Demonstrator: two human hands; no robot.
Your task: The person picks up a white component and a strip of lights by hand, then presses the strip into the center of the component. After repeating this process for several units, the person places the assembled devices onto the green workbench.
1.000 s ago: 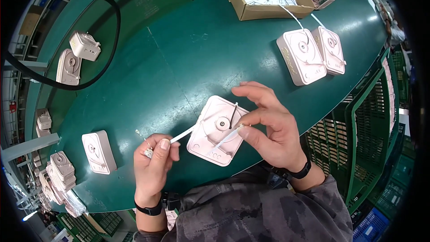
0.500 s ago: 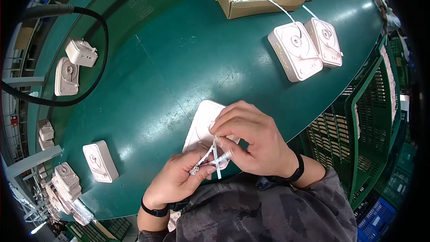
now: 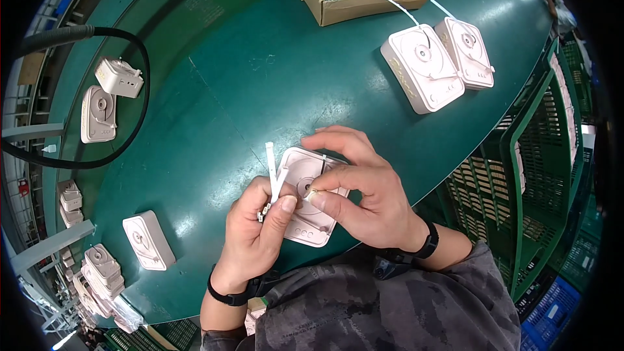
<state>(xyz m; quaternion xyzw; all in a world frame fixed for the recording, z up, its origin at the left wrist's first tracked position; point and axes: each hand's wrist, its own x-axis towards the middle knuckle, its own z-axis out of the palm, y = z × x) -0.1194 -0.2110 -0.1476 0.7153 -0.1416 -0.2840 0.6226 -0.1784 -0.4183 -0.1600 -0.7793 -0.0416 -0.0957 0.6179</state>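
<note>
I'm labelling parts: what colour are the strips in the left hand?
The strips are white, clearest in the head view.

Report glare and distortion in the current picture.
Head view: pale glare on the green table, including a patch to the left of the left hand; head view again: the table's edge bows, and the picture's corners fall to black.

Head-worn fisheye, facing steeply down, close above green table point(image 3: 253, 107).
</note>
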